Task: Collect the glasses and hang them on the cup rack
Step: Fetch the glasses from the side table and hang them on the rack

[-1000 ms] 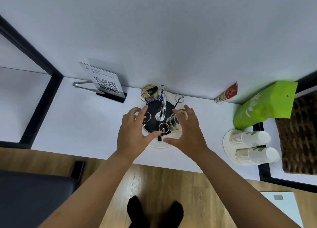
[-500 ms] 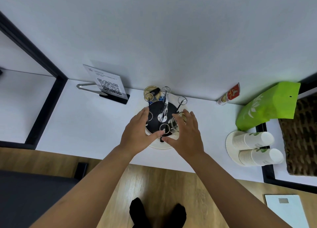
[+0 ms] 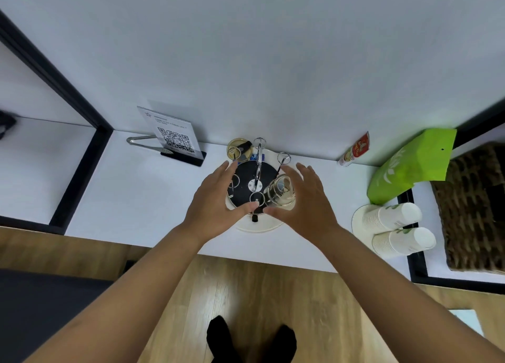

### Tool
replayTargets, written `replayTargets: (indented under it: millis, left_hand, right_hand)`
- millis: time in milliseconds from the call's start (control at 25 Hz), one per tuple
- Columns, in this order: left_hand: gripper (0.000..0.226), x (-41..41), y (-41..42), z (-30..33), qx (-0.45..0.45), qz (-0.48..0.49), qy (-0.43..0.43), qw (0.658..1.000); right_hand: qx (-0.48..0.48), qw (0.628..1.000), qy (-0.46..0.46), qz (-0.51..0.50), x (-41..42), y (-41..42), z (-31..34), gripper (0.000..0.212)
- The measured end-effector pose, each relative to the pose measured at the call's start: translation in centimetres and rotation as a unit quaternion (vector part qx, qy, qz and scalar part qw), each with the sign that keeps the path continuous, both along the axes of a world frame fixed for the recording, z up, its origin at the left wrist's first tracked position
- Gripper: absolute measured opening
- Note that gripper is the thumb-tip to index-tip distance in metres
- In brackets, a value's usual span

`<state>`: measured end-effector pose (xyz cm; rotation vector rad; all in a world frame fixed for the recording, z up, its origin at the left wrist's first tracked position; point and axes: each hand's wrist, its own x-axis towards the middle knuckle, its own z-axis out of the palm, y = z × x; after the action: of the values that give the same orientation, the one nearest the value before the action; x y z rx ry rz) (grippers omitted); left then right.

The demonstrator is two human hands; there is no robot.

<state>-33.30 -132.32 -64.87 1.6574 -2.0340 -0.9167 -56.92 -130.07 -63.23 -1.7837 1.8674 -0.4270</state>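
Note:
The cup rack (image 3: 257,168) is a chrome post with ring-tipped arms on a round black base. It stands on a white tray (image 3: 263,226) at the back of the white counter. One clear glass (image 3: 281,192) hangs tilted on the rack's front right arm. A second glass (image 3: 240,147) with a dark item in it stands behind the rack on the left. My left hand (image 3: 216,198) is open with spread fingers on the rack's left side. My right hand (image 3: 304,198) is open on the right, curved beside the hung glass, thumb just below it.
A QR-code sign (image 3: 176,136) and metal tongs (image 3: 142,140) sit at the back left. Stacked paper cups (image 3: 393,216), a green bag (image 3: 412,163), a red sachet (image 3: 355,149) and a wicker basket (image 3: 475,207) are on the right. Wooden floor lies below the counter edge.
Both hands have crept a little forward and now sit closer around the rack. The hung glass has stayed on its arm.

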Motion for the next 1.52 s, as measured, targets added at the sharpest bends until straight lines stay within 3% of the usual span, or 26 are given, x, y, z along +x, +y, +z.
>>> replayTargets:
  millis: [200,360,520,840,1120,1360,1520]
  left_hand:
    - [0.108,-0.4,1.2,5.2,-0.017,-0.022,0.027,0.999]
    - [0.117,-0.5,4.3,9.6,0.028,-0.062,0.019,0.998]
    - [0.112,-0.9,6.9,15.2,-0.012,-0.056,0.016,0.998]
    - [0.104,-1.3,8.9,28.4,-0.141,-0.08,0.022,0.987]
    - [0.096,3.9,14.7,36.4,-0.218,-0.13,0.0,0.967]
    - [0.072,7.3,21.4,42.2,-0.255,-0.117,0.064,0.958]
    - [0.07,6.1,24.4,46.3,-0.276,-0.146,0.095,0.945]
  right_hand:
    - [-0.007,0.998,-0.03,0.063,-1.7,0.8,4.5,0.11]
    - [-0.035,0.989,0.027,0.142,-3.2,2.5,9.0,0.109]
    - [-0.061,0.986,0.03,0.153,-4.6,3.9,14.6,0.108]
    - [-0.157,0.98,0.001,0.121,-4.1,7.8,27.6,0.102]
    - [-0.257,0.964,-0.052,0.045,-2.4,17.2,35.9,0.075]
    - [-0.294,0.955,-0.035,0.019,0.5,26.2,41.3,0.077]
    - [-0.308,0.951,-0.022,0.003,0.6,30.7,44.5,0.078]
